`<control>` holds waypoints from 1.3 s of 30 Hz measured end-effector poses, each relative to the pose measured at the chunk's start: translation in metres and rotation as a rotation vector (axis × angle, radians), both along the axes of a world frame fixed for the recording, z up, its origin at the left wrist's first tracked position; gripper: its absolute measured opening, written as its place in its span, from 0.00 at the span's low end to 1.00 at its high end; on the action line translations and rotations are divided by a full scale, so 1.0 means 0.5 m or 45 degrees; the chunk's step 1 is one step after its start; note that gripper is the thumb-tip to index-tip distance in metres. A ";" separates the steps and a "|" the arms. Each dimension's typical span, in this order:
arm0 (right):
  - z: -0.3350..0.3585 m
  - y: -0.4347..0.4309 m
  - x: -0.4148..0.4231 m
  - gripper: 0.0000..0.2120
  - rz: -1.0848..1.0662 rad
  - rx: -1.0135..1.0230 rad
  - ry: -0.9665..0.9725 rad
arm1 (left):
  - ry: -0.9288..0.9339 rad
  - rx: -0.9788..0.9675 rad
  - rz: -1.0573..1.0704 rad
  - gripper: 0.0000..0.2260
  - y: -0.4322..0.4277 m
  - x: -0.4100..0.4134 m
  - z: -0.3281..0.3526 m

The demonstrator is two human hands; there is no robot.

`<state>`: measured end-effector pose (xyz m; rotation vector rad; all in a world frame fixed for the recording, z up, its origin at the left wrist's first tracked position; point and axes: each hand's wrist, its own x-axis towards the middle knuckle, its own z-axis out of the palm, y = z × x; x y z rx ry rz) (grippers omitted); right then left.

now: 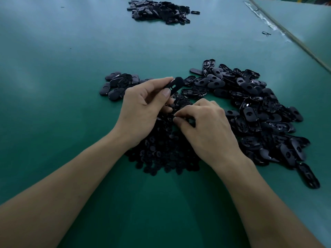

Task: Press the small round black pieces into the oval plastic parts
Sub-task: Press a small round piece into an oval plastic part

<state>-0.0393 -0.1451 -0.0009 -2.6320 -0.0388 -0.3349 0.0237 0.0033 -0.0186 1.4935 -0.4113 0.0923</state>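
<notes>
One oval part [176, 85] is pinched between thumb and fingers of the left hand [141, 111], above the pile of round pieces [161, 154] on the table [53, 86]. The right hand [206, 126] is set on that pile, fingers curled, thumb and forefinger tips together; whether a piece is held cannot be told. Loose oval parts [259, 111] are heaped just to the right.

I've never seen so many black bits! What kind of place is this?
Probably a factory assembly bench: a wide green table, heaps of identical oval plastic parts, and a pile of small round pieces.
</notes>
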 end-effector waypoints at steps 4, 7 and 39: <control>0.008 0.004 -0.001 0.12 0.009 0.057 -0.047 | 0.012 -0.026 0.015 0.10 0.002 -0.003 0.001; 0.011 0.005 0.001 0.16 0.024 0.121 -0.048 | 0.028 -0.054 0.032 0.08 0.003 -0.003 0.001; 0.016 0.005 0.007 0.09 -0.025 0.530 -0.327 | -0.089 0.200 0.020 0.11 0.006 -0.009 0.012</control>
